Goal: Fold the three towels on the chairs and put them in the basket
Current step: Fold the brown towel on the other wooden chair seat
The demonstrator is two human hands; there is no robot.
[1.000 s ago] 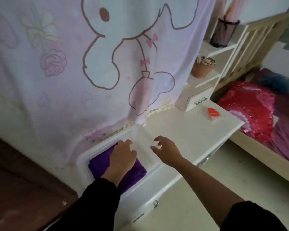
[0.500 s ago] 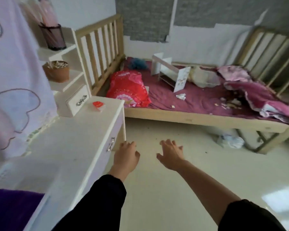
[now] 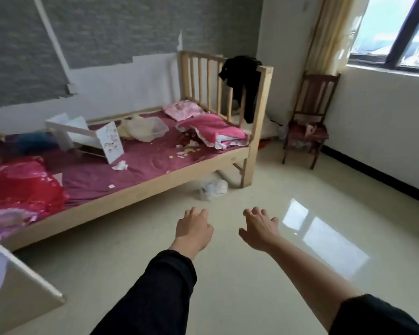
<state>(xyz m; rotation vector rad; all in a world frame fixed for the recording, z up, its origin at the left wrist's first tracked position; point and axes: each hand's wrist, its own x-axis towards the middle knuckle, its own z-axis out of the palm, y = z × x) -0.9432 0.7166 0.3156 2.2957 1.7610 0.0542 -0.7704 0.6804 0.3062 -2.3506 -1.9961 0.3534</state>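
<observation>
My left hand [image 3: 193, 229] and my right hand [image 3: 259, 229] both reach out in front of me over the bare floor, fingers relaxed and spread, holding nothing. A dark wooden chair [image 3: 309, 117] stands far off in the right corner under the window; something small and pinkish lies on its seat [image 3: 309, 131], too small to name. The basket and the purple towel are out of view.
A wooden bed [image 3: 155, 177] with a magenta sheet, pink bedding and clutter fills the left and middle. A black garment [image 3: 242, 81] hangs on its footboard. A plastic bag [image 3: 213, 188] lies on the floor by the bed. The white desk corner [image 3: 22, 281] juts in at lower left.
My view has swung right, from the basket with the purple towel on the white desk to the bed and the corner chair. Both hands left the basket and now hang over the floor.
</observation>
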